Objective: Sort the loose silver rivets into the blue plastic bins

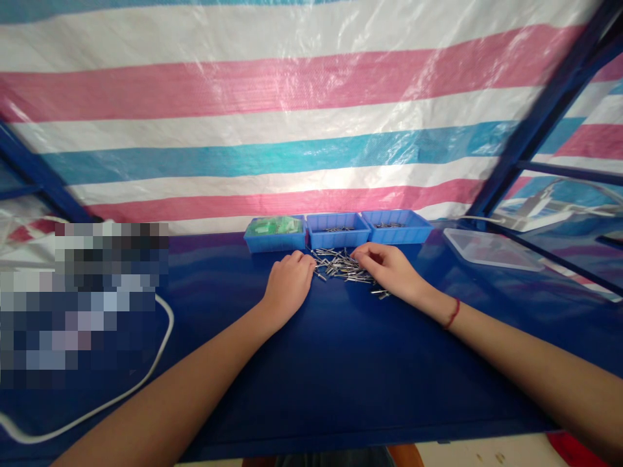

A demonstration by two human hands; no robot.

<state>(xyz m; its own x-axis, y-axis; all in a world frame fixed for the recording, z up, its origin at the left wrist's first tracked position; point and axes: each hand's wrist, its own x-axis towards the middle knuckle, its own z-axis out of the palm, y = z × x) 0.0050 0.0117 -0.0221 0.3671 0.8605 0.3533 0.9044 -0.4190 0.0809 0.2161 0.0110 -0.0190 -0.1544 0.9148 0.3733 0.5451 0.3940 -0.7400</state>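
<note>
A loose pile of thin silvery metal pins (343, 264) lies on the blue table, in front of three bins. At the pile's left edge rests my left hand (291, 279), its fingers curled together and the fingertips turned away from view. My right hand (389, 267) is on the right side of the pile, thumb and index finger pinched together over the pins. What either hand holds is too small or hidden to make out. A few pins (380, 294) lie just below my right hand, apart from the pile.
Behind the pile stand a blue bin with green packets (275, 226), a middle bin (338, 240) and a right bin (402, 233), both holding metal pieces. A clear plastic lid (491, 250) lies at right. A white cable (165, 324) curves at left. Blue posts (530, 123) frame a striped sheet (292, 91).
</note>
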